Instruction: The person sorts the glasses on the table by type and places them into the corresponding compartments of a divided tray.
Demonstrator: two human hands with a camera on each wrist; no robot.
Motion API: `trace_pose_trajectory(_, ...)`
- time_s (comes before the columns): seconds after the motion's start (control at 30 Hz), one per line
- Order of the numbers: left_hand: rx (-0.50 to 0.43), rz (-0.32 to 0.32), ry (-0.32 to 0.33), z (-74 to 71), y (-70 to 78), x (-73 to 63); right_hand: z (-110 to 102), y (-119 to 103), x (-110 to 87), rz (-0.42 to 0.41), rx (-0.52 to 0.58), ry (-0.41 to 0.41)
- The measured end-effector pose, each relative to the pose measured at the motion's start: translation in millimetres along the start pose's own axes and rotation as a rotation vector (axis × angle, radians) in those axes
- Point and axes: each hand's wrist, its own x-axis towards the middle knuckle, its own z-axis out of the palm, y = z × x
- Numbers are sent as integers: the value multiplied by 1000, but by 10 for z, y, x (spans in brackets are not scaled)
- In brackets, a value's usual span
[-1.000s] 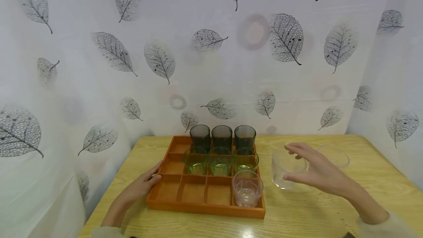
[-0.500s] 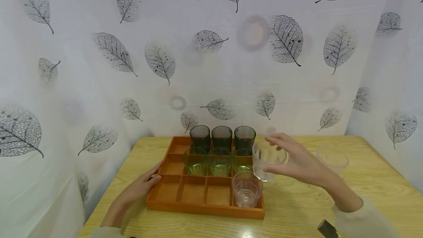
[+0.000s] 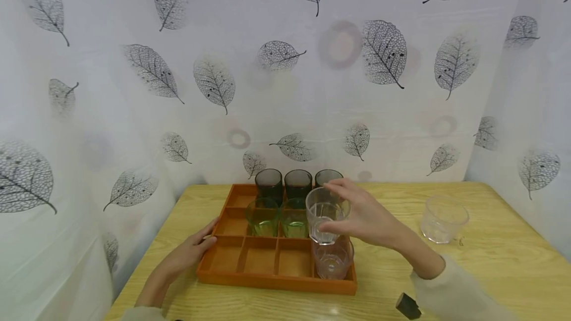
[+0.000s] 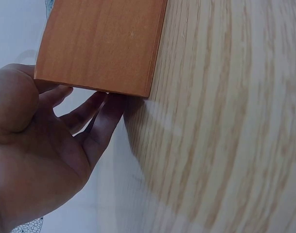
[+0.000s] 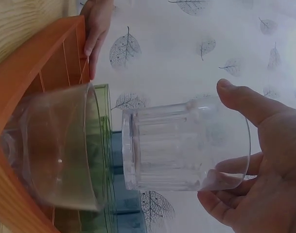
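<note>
My right hand (image 3: 363, 217) holds a clear glass tumbler (image 3: 324, 219) between thumb and fingers, above the right end of the orange wooden tray (image 3: 254, 281). In the right wrist view the held tumbler (image 5: 182, 150) hangs in the air, apart from the clear tumbler (image 5: 55, 150) standing in the tray's front right compartment. In the head view it hides the right green glass. At the tray's left side my left hand (image 3: 183, 259) rests, its thumb at the rim; in the left wrist view its extended fingers (image 4: 104, 128) lie along the tray's end wall.
Several dark grey glasses (image 3: 269, 182) stand in the tray's back row, green glasses (image 3: 263, 219) in the middle row. Another clear tumbler (image 3: 441, 222) stands on the wooden table (image 3: 392, 271) at right. A leaf-print curtain (image 3: 285, 88) closes off the back.
My right hand has carried the clear tumbler leftwards, from beside the tray to above its right end. The left hand and the tray have stayed in place.
</note>
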Motion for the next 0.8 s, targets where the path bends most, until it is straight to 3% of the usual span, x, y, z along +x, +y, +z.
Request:
trace_pose_trajectory(0.47,17,11,2,-6,7,13,386,-227,217,-110,30,-35)
trace_pose_trajectory(0.8,14,7,6,-3,-6,1,670,-225,206,-83,42,-118)
